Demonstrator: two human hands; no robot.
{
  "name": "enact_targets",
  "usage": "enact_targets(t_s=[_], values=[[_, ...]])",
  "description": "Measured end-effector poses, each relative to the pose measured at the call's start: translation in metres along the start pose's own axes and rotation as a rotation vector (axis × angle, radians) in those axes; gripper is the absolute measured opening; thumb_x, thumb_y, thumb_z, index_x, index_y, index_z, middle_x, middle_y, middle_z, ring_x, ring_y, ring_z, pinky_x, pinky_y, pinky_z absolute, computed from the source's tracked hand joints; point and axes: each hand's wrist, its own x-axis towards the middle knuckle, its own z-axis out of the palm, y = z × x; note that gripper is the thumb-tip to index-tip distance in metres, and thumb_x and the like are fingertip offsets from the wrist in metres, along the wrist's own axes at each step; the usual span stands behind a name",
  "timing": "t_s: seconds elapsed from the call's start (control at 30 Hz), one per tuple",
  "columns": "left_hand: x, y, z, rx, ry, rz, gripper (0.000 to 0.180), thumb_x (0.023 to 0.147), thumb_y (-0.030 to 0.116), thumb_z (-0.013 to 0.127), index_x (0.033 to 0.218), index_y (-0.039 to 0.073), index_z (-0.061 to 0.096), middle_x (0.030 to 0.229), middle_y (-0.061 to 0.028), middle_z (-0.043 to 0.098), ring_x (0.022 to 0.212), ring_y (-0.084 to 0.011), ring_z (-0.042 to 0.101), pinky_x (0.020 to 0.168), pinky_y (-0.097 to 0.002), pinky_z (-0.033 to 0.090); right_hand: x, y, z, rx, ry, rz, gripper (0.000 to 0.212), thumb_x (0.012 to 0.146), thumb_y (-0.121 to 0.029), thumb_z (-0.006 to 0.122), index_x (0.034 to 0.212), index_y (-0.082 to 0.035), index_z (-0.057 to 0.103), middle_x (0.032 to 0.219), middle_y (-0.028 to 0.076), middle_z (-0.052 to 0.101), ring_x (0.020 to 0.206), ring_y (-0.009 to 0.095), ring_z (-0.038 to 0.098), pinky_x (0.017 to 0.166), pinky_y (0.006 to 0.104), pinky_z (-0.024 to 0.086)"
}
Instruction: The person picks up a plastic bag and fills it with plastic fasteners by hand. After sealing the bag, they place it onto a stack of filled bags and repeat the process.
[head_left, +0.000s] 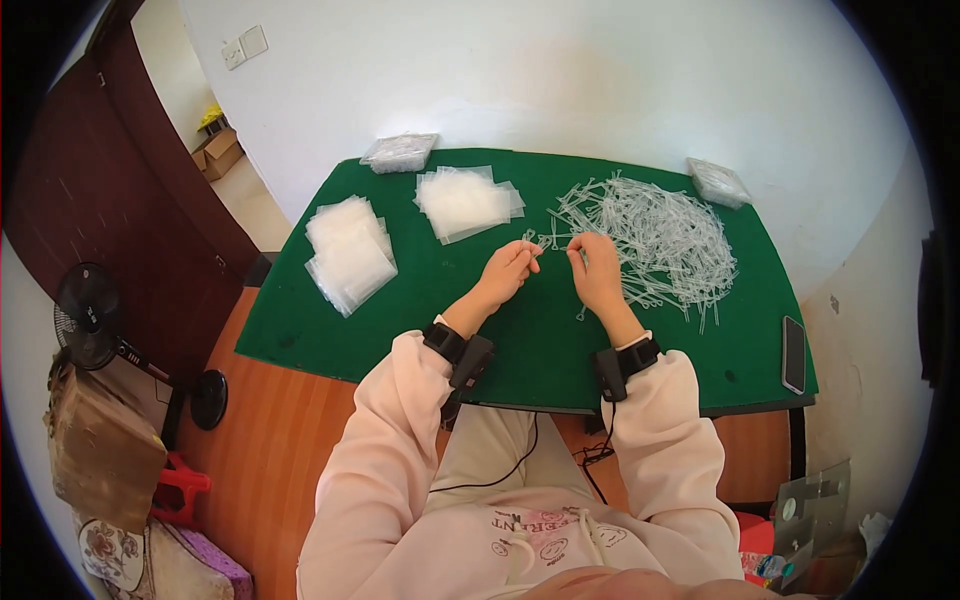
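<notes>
Above the near middle of a green-covered table [440,310], my left hand [508,272] is closed around a few thin clear plastic sticks [543,241], whose looped ends stick out past the fingers. Close by on the right, my right hand [597,272] has its thumb and fingers pinched together, with a clear stick showing at the fingertips. A large loose pile of the same clear sticks [670,235] spreads just beyond and to the right of this hand. Two stacks of flat clear plastic bags lie to the left: one bag stack [465,203] farther off, another bag stack [350,252] nearer.
Clear packs stand at the back edge, one pack [400,153] left and one pack [718,183] right. A phone [793,355] lies at the right edge. A white wall [620,80] rises behind the table. A black fan [90,315] stands on the left.
</notes>
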Motion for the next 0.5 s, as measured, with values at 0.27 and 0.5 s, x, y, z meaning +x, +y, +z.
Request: enact_targets(t_s=[0.27, 0.5], values=[[0.004, -0.004, 0.002, 0.127, -0.013, 0.088, 0.018, 0.091, 0.014, 0.039, 0.099, 0.004, 0.051, 0.073, 0.0014, 0.050, 0.055, -0.0035, 0.036, 0.049, -0.0169, 0.030, -0.001, -0.008, 0.006, 1.100, -0.126, 0.398, 0.009, 0.083, -0.003, 0.049, 0.092, -0.003, 0.051, 0.077, 0.003, 0.055, 0.062, 0.008, 0.054, 0.053, 0.0208, 0.042], [0.005, -0.006, 0.003, 0.225, -0.037, 0.171, 0.018, 0.090, 0.012, 0.039, 0.100, 0.003, 0.051, 0.073, 0.0013, 0.051, 0.055, -0.0031, 0.036, 0.049, -0.0171, 0.031, -0.003, -0.001, 0.012, 1.157, -0.125, 0.472, 0.011, 0.081, -0.004, 0.055, 0.091, -0.001, 0.052, 0.076, 0.003, 0.057, 0.064, 0.009, 0.054, 0.058, 0.0210, 0.045]])
